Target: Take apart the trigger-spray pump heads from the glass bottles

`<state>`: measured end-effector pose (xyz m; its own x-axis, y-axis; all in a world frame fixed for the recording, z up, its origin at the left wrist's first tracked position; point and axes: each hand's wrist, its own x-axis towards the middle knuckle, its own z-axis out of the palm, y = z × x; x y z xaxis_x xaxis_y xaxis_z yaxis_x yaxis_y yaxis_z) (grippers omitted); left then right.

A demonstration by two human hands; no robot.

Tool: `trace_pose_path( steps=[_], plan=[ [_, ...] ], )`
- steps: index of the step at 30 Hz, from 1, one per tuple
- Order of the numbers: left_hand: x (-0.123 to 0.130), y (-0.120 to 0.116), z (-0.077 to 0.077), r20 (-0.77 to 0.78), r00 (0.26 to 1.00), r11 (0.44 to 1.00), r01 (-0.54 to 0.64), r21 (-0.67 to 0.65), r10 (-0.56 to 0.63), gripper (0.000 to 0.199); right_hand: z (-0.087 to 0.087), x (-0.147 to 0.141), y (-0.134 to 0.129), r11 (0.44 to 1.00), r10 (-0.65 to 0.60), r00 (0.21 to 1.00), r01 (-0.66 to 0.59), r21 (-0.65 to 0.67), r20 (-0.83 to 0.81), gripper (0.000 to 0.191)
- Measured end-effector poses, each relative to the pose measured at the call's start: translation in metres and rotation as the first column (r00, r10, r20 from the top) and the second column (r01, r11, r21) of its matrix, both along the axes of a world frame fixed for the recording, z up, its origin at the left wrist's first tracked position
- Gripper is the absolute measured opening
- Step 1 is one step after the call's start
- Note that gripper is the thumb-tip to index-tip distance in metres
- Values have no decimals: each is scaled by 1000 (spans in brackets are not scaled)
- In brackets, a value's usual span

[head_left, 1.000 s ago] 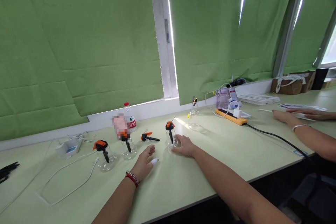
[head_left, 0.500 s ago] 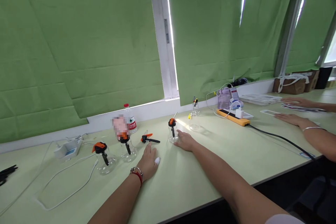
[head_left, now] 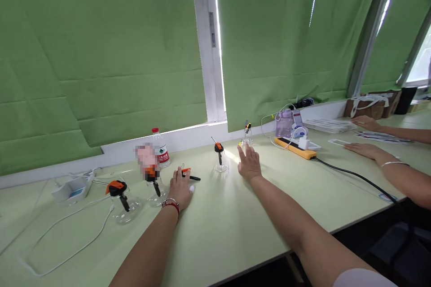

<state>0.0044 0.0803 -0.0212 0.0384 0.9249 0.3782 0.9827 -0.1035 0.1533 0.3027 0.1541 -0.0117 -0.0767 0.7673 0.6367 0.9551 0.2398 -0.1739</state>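
My left hand (head_left: pixel 181 189) lies over the near side of a loose black and orange lid piece (head_left: pixel 191 177), fingers apart; whether it touches the piece is unclear. My right hand (head_left: pixel 249 163) is open, its fingers spread before a glass bottle with a yellow and black top (head_left: pixel 248 133), and partly hides that bottle. Between my hands stands a clear glass bottle with an orange and black lid (head_left: pixel 219 154), untouched. Two similar bottles, one at the far left (head_left: pixel 125 206) and one beside it (head_left: pixel 156 190), stand left of my left hand.
A water bottle (head_left: pixel 163 152) stands by the wall. An orange power strip (head_left: pixel 296 148) and a purple bottle (head_left: pixel 283 123) are at the right. White cables and a white socket block (head_left: pixel 72 189) lie at the left. Another person's hands (head_left: pixel 363 149) rest among papers.
My right hand has let go of the middle bottle and moved right and away toward the yellow-topped one. My left hand has moved onto the loose lid piece. The view has shifted slightly.
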Motion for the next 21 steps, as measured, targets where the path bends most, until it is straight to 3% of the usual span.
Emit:
trace_pose_path(
  steps=[4,7,11,15,21],
  plan=[
    [-2,5,-1,20,1000,998,-20,-54,21,63,18,25,26,979,-128,989,116,-166,-69,81],
    [0,2,2,12,1000,999,-12,-53,12,57,29,39,40,938,-148,986,117,-326,-74,77],
    [7,-7,8,11,999,999,43,17,-44,49,34,44,41,958,-111,990,85,-273,-82,58],
    [14,-19,11,-6,998,997,63,49,-63,45,34,41,32,976,-74,977,30,-217,-201,36],
    [22,-44,12,-3,995,989,100,105,-100,45,24,32,9,997,2,915,-32,-67,-403,51]
  ],
)
